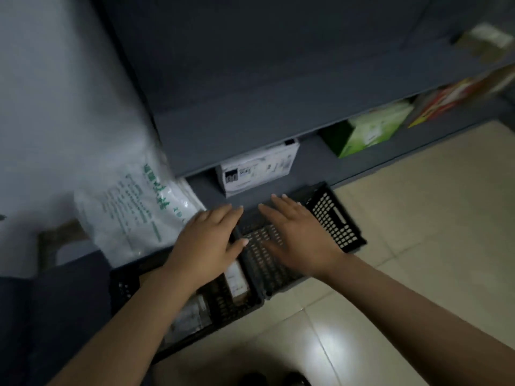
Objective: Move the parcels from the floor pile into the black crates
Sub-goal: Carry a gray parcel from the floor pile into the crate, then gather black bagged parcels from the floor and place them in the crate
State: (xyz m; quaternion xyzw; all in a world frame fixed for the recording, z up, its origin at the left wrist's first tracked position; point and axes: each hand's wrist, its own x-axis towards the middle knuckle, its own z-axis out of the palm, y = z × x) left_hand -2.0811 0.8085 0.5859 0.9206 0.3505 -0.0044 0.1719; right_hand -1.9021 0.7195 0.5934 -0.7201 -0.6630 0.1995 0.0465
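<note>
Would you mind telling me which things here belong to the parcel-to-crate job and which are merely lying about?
Job:
right black crate, nothing visible inside
left black crate, holding parcels
left hand and right hand, both open over the crates

Lying about:
white printed bag
white labelled box
green box

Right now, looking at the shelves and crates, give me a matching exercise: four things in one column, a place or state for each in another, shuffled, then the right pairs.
Things
1. right crate
2. left crate
3. green box
4. white bag with green print

Places or states
A. on the shelf, right of the white labelled box
B. holds parcels
C. mesh floor bare where visible
D. leaning left of the shelving unit

Pairs: 1-C, 2-B, 3-A, 4-D
</note>
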